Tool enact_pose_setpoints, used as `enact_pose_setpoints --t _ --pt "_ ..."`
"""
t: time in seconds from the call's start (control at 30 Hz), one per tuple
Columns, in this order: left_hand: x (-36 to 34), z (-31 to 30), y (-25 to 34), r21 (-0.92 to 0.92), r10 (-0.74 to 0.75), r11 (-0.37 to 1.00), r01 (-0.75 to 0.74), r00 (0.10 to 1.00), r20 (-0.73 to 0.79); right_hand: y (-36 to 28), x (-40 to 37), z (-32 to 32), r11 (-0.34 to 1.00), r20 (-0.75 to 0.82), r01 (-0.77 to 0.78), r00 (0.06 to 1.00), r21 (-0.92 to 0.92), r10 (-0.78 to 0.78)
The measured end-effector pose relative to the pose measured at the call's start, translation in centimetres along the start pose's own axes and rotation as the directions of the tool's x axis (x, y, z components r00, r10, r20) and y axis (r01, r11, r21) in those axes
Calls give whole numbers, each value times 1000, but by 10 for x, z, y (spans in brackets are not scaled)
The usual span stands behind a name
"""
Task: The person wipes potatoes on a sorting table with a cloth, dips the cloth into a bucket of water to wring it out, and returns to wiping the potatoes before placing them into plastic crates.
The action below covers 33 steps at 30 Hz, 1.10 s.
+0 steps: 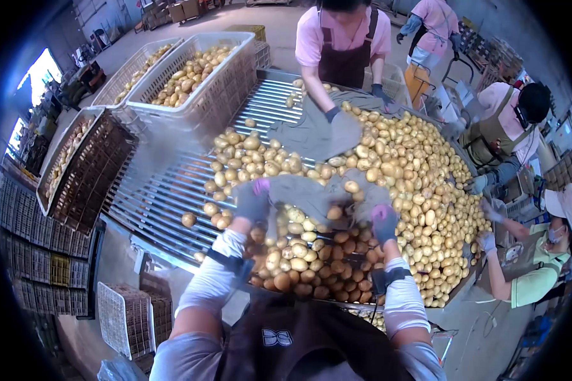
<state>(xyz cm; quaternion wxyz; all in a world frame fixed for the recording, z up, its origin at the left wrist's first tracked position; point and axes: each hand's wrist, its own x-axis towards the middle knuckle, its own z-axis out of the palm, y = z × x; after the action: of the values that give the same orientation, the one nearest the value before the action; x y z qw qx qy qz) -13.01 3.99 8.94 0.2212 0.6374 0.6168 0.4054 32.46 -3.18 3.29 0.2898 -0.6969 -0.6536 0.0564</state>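
A grey cloth [302,192] stretches over the potatoes [311,251] in front of me, its near part blurred. My left hand [253,202], in a grey glove with purple fingertips, is closed on the cloth's left end. My right hand [384,225], gloved the same way, is closed on its right end. Several potatoes show around the cloth, and a few seem to lie on or against it. Beyond it, a second grey cloth [314,130] lies over the pile, with a co-worker's gloved hand [345,127] on it.
The potatoes rest on a table of metal rollers [165,203]. A white crate of potatoes [225,76] stands at the far left, beside a brown crate [86,171]. Co-workers stand across from me and on the right. Stacked crates [51,254] are at the left.
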Motion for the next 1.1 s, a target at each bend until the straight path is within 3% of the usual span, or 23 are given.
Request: enact_pose_setpoints --t 0.03,0.07,0.1,0.13,0.17,0.2,0.27,0.3,0.33,0.37,0.4,0.43,0.47,0.53,0.57,0.6,0.67,0.73,0.83,0.93,1.0,1.03,1.1 --pt "6 -26 29 37 41 999 -38 996 -80 -5 0 -11 973 47 -118 993 200 110" --pt "14 -44 38 -85 23 996 -29 997 -77 -6 -1 -16 892 118 -237 971 385 208" --pt "26 -56 22 5 -35 999 36 994 -105 -4 -4 -17 907 -5 -169 983 386 185" --pt "26 -81 52 -70 63 994 -82 969 -239 4 -9 -14 919 -178 -87 970 384 166" --pt "34 -106 49 -42 -33 999 27 984 -174 22 -11 -7 908 -255 -96 943 407 214" --pt "39 -121 38 -199 -12 980 -25 983 -184 7 -13 -41 825 -92 -222 946 519 312" --pt "15 -166 86 -411 -248 895 171 958 -143 22 -22 -61 865 -319 -37 921 501 224" --pt "4 -189 111 -510 -361 822 255 925 -119 -4 -32 -92 788 -255 -6 944 616 207" --pt "-9 -207 102 -467 -327 848 250 941 -90 -53 -41 -138 897 -120 -30 988 440 92" --pt "-21 -220 63 -330 -243 921 206 967 -75 -67 -53 -150 918 -146 65 989 391 -8" --pt "-35 -231 28 -187 -158 971 147 986 -44 -65 -76 -154 764 78 -176 984 621 163" --pt "-53 -239 25 -54 -253 966 253 967 1 -76 -91 -162 875 138 -108 989 471 48" --pt "-73 -245 23 84 -352 934 348 935 36 -84 -106 -162 873 221 -92 975 480 -18" --pt "-111 -234 -24 495 -259 847 196 964 62 -116 -121 -155 951 402 -282 891 123 212" --pt "-124 -224 -31 550 -166 834 41 970 180 -119 -123 -142 998 359 -58 932 26 45" --pt "-133 -210 -35 580 -72 805 -124 950 303 -116 -126 -120 983 330 165 935 -80 -130" --pt "-150 -167 -47 405 70 866 -292 874 481 -98 -146 -62 981 453 192 877 -28 -159" --pt "-186 -100 -81 417 183 791 -447 824 537 -112 -160 -15 986 502 165 851 18 -152" --pt "-161 -66 -41 431 74 795 -427 774 629 -137 -150 18 946 558 251 824 -204 -99" --pt "-118 -31 -38 442 -51 812 -380 709 704 -137 -108 42 964 570 219 816 -153 -95" --pt "-70 -7 -24 426 -108 845 -323 678 727 -142 -71 64 934 436 305 878 -185 -201" --pt "-50 22 -38 446 -91 854 -269 766 636 -145 -57 70 933 368 295 907 -206 -206" --pt "-11 63 -38 548 -79 798 -251 858 508 -137 -30 79 1000 343 15 939 -26 -6"
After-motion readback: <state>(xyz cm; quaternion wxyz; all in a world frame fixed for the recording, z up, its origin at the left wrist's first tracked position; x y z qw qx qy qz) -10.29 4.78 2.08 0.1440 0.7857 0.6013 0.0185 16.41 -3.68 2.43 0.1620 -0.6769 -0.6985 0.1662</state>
